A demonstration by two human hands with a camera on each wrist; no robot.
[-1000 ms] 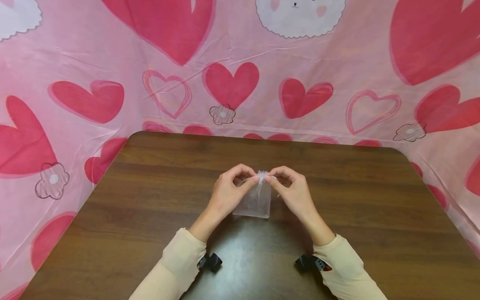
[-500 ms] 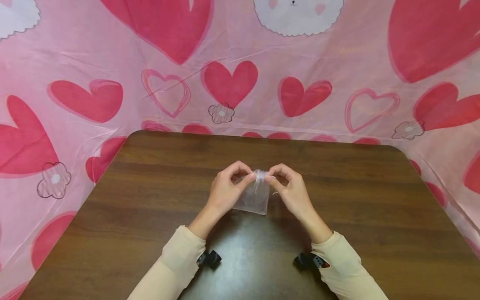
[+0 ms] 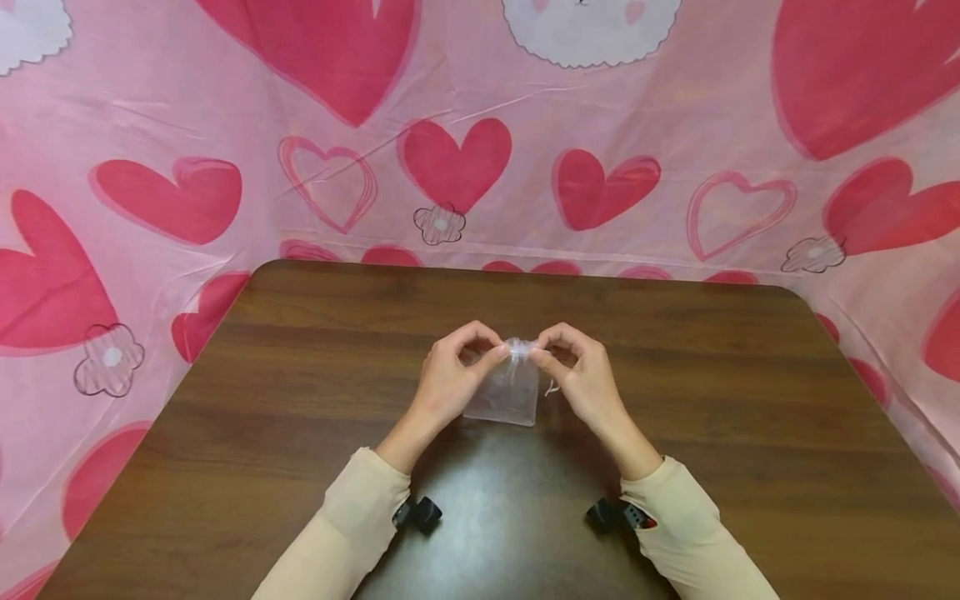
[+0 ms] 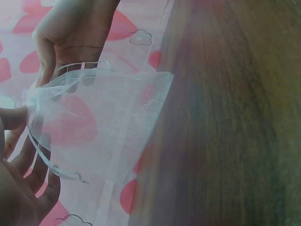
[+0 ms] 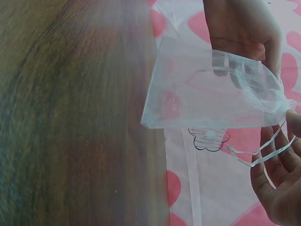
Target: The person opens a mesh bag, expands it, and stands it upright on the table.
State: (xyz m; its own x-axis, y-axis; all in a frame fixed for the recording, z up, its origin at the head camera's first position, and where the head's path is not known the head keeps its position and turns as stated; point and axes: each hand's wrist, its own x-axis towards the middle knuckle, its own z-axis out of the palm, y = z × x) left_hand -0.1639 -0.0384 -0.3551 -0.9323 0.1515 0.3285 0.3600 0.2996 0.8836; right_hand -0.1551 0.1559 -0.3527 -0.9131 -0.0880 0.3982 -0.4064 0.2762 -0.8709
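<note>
A sheer white drawstring pouch (image 3: 504, 398) hangs between both hands, its gathered top (image 3: 519, 347) bunched up. The left hand (image 3: 450, 375) pinches the left side of that top between thumb and fingers; the right hand (image 3: 583, 375) pinches the right side. In the left wrist view the see-through pouch (image 4: 103, 117) spreads out from the fingertips, with a cord loop near the left hand (image 4: 23, 188). White cords (image 5: 256, 157) dangle by the right hand (image 5: 282, 183) in the right wrist view. No contents show through the fabric.
A brown wood-grain table (image 3: 300, 400) lies under the hands. Pink cloth (image 3: 525, 192) printed with hearts stands behind it and at both sides. Each wrist carries a small black device, one left (image 3: 426, 516) and one right (image 3: 602, 517).
The pinched top looks spread slightly wider than a second ago, and the left fingertips have shifted a little left. The pouch's lower edge has risen slightly in view.
</note>
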